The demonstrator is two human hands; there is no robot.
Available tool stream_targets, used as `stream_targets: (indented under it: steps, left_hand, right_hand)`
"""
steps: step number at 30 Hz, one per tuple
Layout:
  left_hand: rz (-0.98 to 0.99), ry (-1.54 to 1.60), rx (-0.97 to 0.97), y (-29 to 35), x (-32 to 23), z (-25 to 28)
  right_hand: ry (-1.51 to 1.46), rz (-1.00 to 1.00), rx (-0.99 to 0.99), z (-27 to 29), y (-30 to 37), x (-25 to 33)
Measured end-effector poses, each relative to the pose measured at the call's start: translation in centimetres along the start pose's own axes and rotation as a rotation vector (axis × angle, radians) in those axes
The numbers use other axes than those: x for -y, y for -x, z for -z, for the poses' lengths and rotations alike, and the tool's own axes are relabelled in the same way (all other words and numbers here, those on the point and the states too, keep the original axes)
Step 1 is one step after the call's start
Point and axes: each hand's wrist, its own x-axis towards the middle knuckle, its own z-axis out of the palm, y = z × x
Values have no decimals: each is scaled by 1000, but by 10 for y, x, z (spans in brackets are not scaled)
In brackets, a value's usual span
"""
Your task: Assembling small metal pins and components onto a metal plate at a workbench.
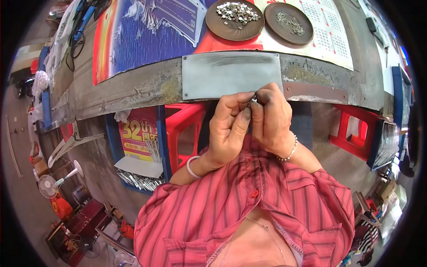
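Note:
My left hand (229, 127) and my right hand (271, 116) meet just off the front edge of the workbench, fingertips close together. Between them is a tiny shiny metal piece (254, 99), too small and too covered by the fingers to name. Both hands are closed in a pinch around it. Just beyond them a grey metal plate (231, 75) is fixed to the bench edge. Further back stand two round brown dishes: the left dish (218, 31) holds many small silvery round parts (238, 12), the right dish (272, 22) a heap of thin metal pins (289, 24).
A printed poster (155, 44) covers part of the bench. Blue-handled pliers (83, 22) lie at the far left. Below the bench are a blue crate (163, 142) of thin metal strips, a red stool (184, 127) and another red stool (356, 129). A fan (48, 186) stands lower left.

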Motion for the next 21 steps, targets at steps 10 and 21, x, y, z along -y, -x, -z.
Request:
stream_targets:
  steps: [10, 21]
  left_hand:
    - [-231, -125, -104, 13, 17, -8]
    - [-43, 101, -80, 15, 10, -13]
  right_hand:
    - [-94, 81, -29, 4, -2, 0]
    - [-546, -397, 100, 23, 1, 5]
